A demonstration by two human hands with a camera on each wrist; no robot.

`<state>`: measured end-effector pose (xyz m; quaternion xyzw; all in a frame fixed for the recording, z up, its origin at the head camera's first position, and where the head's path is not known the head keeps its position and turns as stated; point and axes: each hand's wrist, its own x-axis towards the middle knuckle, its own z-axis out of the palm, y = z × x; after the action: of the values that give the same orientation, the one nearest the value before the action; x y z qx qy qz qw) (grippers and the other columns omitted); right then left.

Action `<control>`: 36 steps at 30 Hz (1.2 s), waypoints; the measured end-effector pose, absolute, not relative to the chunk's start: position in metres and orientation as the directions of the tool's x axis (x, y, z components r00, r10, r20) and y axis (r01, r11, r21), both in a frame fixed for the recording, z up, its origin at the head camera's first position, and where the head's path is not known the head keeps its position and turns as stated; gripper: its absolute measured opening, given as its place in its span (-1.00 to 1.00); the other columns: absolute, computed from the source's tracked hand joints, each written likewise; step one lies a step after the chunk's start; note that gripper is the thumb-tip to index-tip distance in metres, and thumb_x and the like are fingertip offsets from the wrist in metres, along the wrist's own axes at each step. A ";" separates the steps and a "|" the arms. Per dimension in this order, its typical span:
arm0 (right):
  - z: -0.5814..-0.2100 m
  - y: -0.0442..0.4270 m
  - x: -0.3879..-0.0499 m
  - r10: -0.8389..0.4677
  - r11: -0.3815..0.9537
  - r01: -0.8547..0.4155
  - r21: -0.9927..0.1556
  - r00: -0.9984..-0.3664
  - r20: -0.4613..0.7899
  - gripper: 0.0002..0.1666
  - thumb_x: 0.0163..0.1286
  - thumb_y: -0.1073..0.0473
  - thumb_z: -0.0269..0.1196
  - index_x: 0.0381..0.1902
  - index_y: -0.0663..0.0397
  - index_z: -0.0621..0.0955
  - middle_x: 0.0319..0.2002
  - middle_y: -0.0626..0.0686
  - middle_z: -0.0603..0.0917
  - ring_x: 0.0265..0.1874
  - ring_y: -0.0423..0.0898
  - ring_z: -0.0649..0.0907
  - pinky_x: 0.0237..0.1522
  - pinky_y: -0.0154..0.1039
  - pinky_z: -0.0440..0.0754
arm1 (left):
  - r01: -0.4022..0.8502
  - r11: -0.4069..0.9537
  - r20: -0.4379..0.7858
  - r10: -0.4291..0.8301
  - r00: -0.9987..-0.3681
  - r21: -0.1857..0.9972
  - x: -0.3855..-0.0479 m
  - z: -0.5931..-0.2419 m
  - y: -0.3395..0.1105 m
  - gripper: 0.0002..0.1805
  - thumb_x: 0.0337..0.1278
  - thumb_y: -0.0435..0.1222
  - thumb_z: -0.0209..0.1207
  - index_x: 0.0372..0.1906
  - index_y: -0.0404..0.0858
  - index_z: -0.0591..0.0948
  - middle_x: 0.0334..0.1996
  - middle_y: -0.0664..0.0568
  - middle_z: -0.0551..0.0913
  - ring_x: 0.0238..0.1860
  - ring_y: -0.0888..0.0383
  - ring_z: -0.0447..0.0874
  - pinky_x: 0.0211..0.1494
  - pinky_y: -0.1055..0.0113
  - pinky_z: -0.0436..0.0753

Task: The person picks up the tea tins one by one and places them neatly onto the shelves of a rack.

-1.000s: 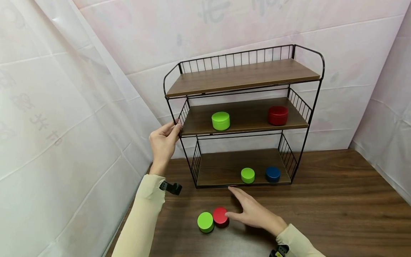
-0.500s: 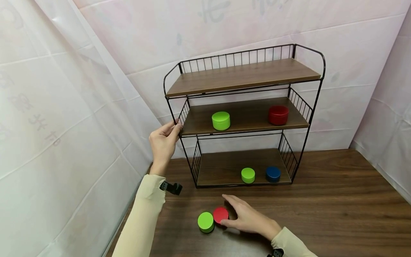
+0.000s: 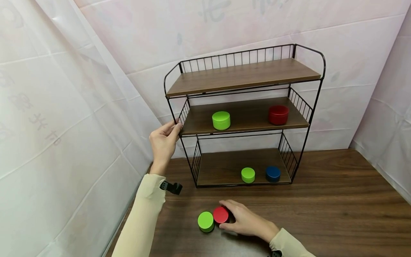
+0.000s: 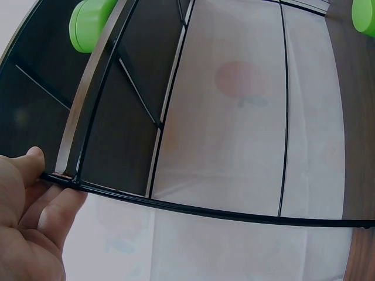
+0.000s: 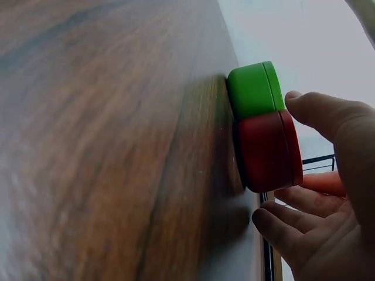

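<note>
My left hand [image 3: 163, 142] pinches the left front upright of a black wire rack [image 3: 305, 150] with wooden shelves, at the middle shelf. In the left wrist view the thumb lies on one side of the black bar and the fingers on the other. My right hand [image 3: 248, 219] is spread around a round red tin [image 3: 221, 215] on the table, thumb on the near side and fingers on the far side. In the right wrist view, the thumb stands slightly apart from the tins. A green tin [image 3: 205, 221] touches the red one on its left.
On the middle shelf [image 3: 247, 112] stand a larger green tin [image 3: 221, 120] and a dark red tin [image 3: 278, 115]. The bottom shelf [image 3: 224, 166] bears a small green tin [image 3: 248, 175] and a blue tin [image 3: 273, 174]. White printed cloth [image 3: 80, 125] hangs behind and at both sides.
My right hand has moved left and nearer, its fingers coming around the red tin. My left hand stays on the rack, and the tins have not moved.
</note>
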<state>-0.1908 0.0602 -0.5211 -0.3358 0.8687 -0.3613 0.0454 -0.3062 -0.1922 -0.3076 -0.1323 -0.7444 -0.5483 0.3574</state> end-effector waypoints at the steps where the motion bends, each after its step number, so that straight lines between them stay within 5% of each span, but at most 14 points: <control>1: -0.521 0.060 -0.191 -0.618 0.510 -0.556 -0.656 -0.767 0.170 -0.11 0.37 -0.17 0.41 0.45 0.23 0.43 0.34 0.09 0.57 0.28 -0.01 0.59 0.30 -0.05 0.64 | 0.587 0.365 0.676 -0.195 -0.711 0.723 -0.306 -0.307 -0.192 -0.73 0.30 -0.31 0.37 0.02 -0.36 0.78 -0.21 -0.27 0.81 -0.18 -0.16 0.85 -0.21 0.50 0.75; 7: -0.521 0.059 -0.190 -0.629 0.488 -0.579 -0.653 -0.752 0.197 -0.21 0.38 -0.09 0.42 0.39 0.25 0.48 0.27 0.06 0.61 0.18 -0.10 0.63 0.20 -0.20 0.68 | 0.571 0.370 0.662 -0.195 -0.724 0.733 -0.299 -0.301 -0.187 -0.74 0.32 -0.41 0.32 0.03 -0.48 0.74 -0.19 -0.36 0.78 -0.15 -0.27 0.81 -0.19 0.46 0.76; 36: -0.522 0.059 -0.191 -0.616 0.494 -0.567 -0.659 -0.763 0.194 -0.31 0.37 -0.07 0.42 0.30 0.21 0.55 0.18 0.03 0.66 0.07 -0.15 0.64 0.06 -0.30 0.69 | 0.596 0.379 0.689 -0.183 -0.702 0.708 -0.306 -0.308 -0.193 -0.75 0.30 -0.26 0.39 0.00 -0.25 0.81 -0.24 -0.20 0.83 -0.26 0.16 0.87 -0.24 0.45 0.78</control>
<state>-0.1914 0.0590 -0.5223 -0.3425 0.8636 -0.3685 0.0335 -0.3061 -0.1932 -0.3080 -0.1380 -0.7477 -0.5401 0.3608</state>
